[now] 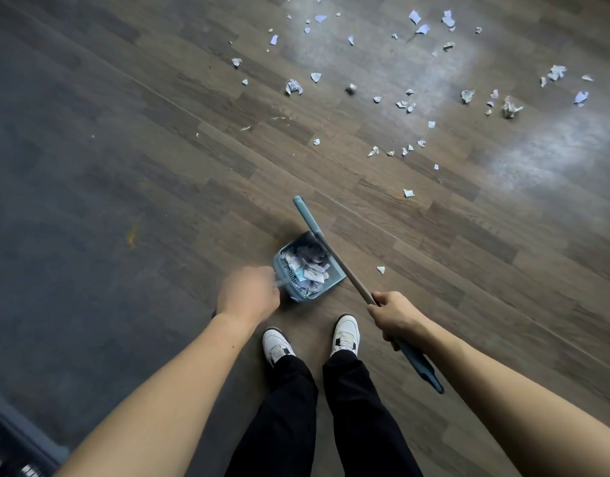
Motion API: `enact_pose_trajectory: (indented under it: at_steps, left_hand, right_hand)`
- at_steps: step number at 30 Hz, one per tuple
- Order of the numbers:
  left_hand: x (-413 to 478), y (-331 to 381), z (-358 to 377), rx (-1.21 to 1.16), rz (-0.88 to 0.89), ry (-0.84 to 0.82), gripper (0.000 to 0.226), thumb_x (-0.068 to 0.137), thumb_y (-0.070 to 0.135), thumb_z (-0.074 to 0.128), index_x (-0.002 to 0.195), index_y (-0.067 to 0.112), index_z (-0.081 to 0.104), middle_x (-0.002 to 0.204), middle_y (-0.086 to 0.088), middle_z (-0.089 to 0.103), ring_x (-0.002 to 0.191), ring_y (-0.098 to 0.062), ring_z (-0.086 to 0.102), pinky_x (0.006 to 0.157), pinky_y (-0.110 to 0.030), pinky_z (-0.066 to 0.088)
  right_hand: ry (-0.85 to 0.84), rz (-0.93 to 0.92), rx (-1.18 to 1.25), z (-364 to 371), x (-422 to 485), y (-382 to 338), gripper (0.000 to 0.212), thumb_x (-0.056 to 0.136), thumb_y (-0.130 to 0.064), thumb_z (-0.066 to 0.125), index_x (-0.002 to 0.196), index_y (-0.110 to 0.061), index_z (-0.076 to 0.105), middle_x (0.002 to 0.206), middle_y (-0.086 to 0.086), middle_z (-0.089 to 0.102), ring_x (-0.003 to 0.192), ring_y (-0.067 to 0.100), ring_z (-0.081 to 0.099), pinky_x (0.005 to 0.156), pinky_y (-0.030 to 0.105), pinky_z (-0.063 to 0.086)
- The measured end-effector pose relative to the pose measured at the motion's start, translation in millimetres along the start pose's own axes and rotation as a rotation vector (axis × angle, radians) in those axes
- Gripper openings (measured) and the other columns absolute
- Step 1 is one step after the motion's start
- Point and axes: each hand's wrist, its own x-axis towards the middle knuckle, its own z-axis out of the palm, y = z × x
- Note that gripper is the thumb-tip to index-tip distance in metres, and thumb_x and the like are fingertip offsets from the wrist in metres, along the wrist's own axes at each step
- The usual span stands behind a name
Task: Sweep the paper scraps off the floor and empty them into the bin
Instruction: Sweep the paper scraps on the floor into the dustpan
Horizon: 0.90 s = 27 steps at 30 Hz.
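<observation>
Mid-sweep: the left hand grips the part-filled dustpan, the right hand grips the broom; next likely means reaching the paper scraps scattered ahead

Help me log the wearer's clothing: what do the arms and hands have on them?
Nothing visible. The left arm and right arm are bare to the frame edge: no sleeves, watch or bracelet. No gloves. The left hand is motion-blurred, so rings cannot be judged; the right hand shows none.
</observation>
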Motion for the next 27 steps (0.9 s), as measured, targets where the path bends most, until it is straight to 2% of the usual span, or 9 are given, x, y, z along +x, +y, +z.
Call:
enact_pose_trajectory:
  at_steps: [8,15,21,27]
  left_hand:
    - [-17.8,-3.0,-4.8,-0.020,0.055,0.004,0.020,0.088,0.029,0.053,0.103,0.023,0.065,0.098,-0.010,0.068,0.094,-0.034,0.063,0.076,-0.035,0.048]
    - [-43.6,38.2,14.8,-0.023,0.118,-0.016,0.018,0.088,0.028,0.052,0.099,0.022,0.064,0.095,-0.008,0.067,0.091,-0.032,0.063,0.076,-0.035,0.047]
    - [-63.4,94.9,39.6,-0.002,0.108,-0.034,0.018,0.088,0.029,0.052,0.099,0.022,0.064,0.096,-0.007,0.067,0.092,-0.033,0.063,0.076,-0.035,0.047]
    - [-82.1,131.9,54.9,0.032,0.058,-0.018,0.018,0.088,0.029,0.053,0.101,0.022,0.064,0.097,-0.008,0.068,0.094,-0.033,0.063,0.076,-0.034,0.046]
  right_hand:
    - [0.191,0.029,0.075,-19.5,-30.2,30.2,0.016,0.094,-0.009,0.036,0.094,-0.011,0.051,0.067,0.010,0.049,0.046,0.021,0.048,0.033,0.021,0.040]
    - [0.325,0.139,0.101,-53.0,-26.2,93.3,0.018,0.092,-0.005,0.038,0.098,-0.006,0.055,0.065,0.013,0.052,0.045,0.024,0.050,0.032,0.020,0.039]
    - [0.327,0.184,0.088,-82.5,-25.7,147.2,0.025,0.088,-0.001,0.042,0.105,0.000,0.060,0.070,0.016,0.056,0.049,0.027,0.054,0.031,0.018,0.038]
    - [0.262,0.201,0.062,-99.2,-10.8,185.5,0.031,0.086,-0.001,0.039,0.112,0.004,0.058,0.080,0.022,0.059,0.049,0.028,0.056,0.036,0.023,0.042]
